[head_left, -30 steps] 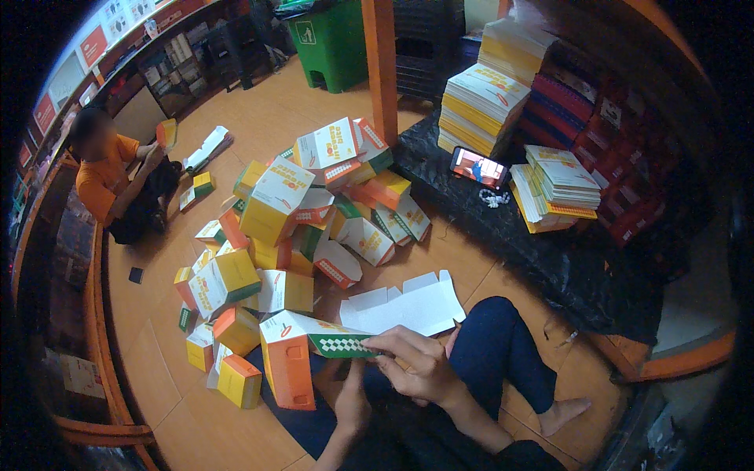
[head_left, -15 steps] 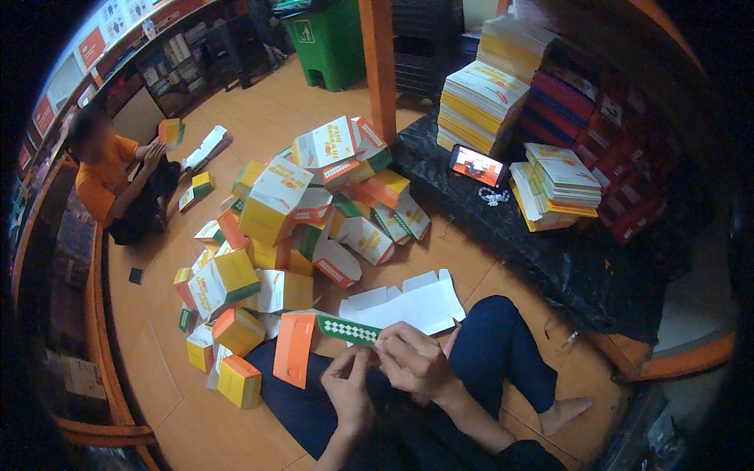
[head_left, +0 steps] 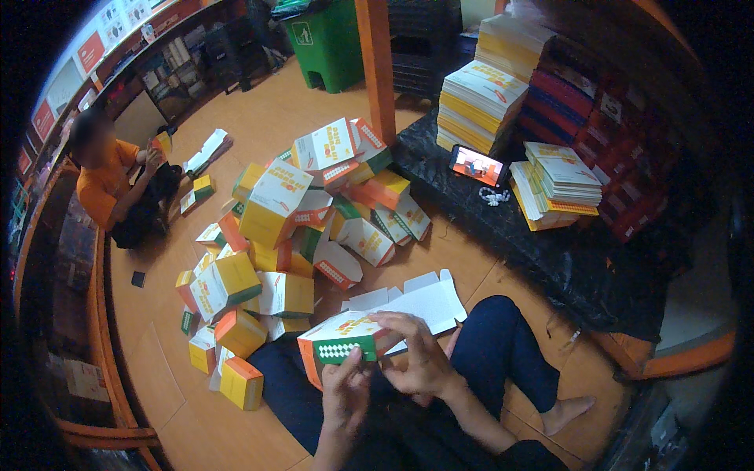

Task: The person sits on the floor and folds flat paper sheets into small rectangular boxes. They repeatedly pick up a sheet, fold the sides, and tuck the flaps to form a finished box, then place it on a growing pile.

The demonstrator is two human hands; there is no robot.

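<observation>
Over my lap I hold a small cardboard box with a white printed top, a green side with white diamonds and an orange end. My left hand is closed on its near green side, the thumb pressed against it. With bent fingers, my right hand grips the box's right end and top edge; its grip partly hides that end. Beyond my right hand an unfolded white carton sheet lies flat on the floor by my knee.
A heap of folded boxes lies ahead and left. At right, a black-covered platform bears a tall carton stack, a smaller stack and a propped phone. Another person sits far left. A green bin stands behind.
The open carton flaps have come together into a box shape with its white top showing. My left hand has moved onto the green side. The other person's hands have shifted.
</observation>
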